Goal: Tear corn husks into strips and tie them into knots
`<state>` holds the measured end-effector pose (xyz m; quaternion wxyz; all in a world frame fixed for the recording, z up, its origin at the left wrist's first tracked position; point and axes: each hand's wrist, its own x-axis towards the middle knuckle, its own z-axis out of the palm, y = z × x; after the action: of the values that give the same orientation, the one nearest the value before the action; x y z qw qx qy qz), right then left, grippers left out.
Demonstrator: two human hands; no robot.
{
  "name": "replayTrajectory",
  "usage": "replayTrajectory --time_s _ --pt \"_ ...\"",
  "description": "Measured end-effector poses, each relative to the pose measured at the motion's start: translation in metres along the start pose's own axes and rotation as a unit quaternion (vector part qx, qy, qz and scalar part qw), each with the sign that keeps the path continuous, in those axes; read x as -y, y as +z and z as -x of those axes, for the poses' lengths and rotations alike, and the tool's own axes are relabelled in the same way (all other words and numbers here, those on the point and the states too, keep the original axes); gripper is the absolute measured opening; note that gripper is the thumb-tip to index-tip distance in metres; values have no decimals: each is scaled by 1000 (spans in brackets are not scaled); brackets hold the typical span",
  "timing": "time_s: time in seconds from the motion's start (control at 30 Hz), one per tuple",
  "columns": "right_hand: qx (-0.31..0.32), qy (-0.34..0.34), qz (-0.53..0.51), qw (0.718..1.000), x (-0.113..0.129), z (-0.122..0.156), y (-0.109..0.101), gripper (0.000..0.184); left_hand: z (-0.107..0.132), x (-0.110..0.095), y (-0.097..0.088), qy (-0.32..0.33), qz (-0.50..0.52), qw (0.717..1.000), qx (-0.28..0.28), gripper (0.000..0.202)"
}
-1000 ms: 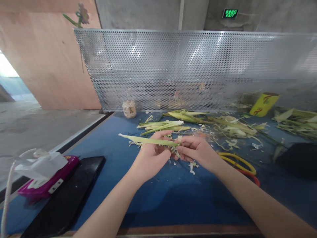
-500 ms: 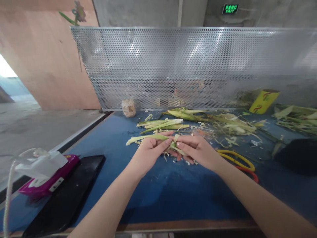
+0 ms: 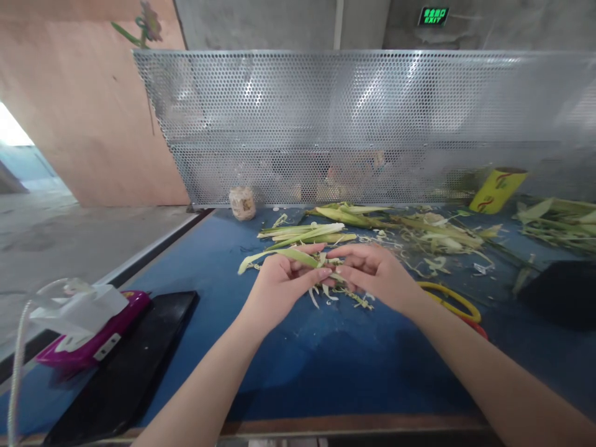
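My left hand (image 3: pixel 284 282) is closed around a pale green corn husk strip (image 3: pixel 300 256), whose whitish end sticks out to the left above the table. Facing it, my right hand (image 3: pixel 372 273) is curled with thumb and fingers at the strip's right end, where the husk looks folded or bunched. The fingers partly hide that spot. Under both hands lie a thin braided-looking husk piece (image 3: pixel 356 297) and small white shreds. Just beyond the hands rests a bundle of cut husk strips (image 3: pixel 307 234).
Larger green husks (image 3: pixel 349 215) and loose fibres lie along the back, before a perforated metal screen (image 3: pixel 298 99). A yellow roll (image 3: pixel 497 190) stands back right. Scissors with a yellow handle (image 3: pixel 454 301) are right of my hand. A black tray (image 3: pixel 135 366) and purple box (image 3: pixel 97 344) sit left.
My right hand's fingers have lifted and drawn slightly back from the strip's folded end. More of the braided-looking piece shows beneath. My left hand keeps its hold, with its thumb shifted right.
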<state>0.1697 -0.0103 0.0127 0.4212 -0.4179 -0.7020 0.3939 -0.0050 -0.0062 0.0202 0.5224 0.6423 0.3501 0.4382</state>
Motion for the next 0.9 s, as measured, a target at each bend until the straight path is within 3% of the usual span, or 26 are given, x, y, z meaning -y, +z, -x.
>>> replayTrajectory --time_s 0.07,0.17,0.5,0.6,0.67,0.8,0.9 --pt "3 -14 48 999 1 0 -4 20 0 -2 -1 24 -76 997 -6 13" --pt "19 -19 76 997 2 0 -9 16 0 -3 -3 62 -152 986 -2 21" --pt "49 -23 94 994 2 -2 -14 18 -1 1 -8 64 -172 983 -21 28" --pt "-7 -92 167 982 -2 -5 -16 20 -2 3 -7 46 -148 988 -27 32" --pt "-38 -150 227 961 -6 -7 -15 21 -2 5 -5 21 -103 994 2 35" --pt "-5 -220 270 937 -9 -6 -10 29 -3 7 -1 -17 -43 997 55 39" --pt "15 -236 297 925 -10 -4 -6 25 -3 6 1 5 -86 994 66 37"
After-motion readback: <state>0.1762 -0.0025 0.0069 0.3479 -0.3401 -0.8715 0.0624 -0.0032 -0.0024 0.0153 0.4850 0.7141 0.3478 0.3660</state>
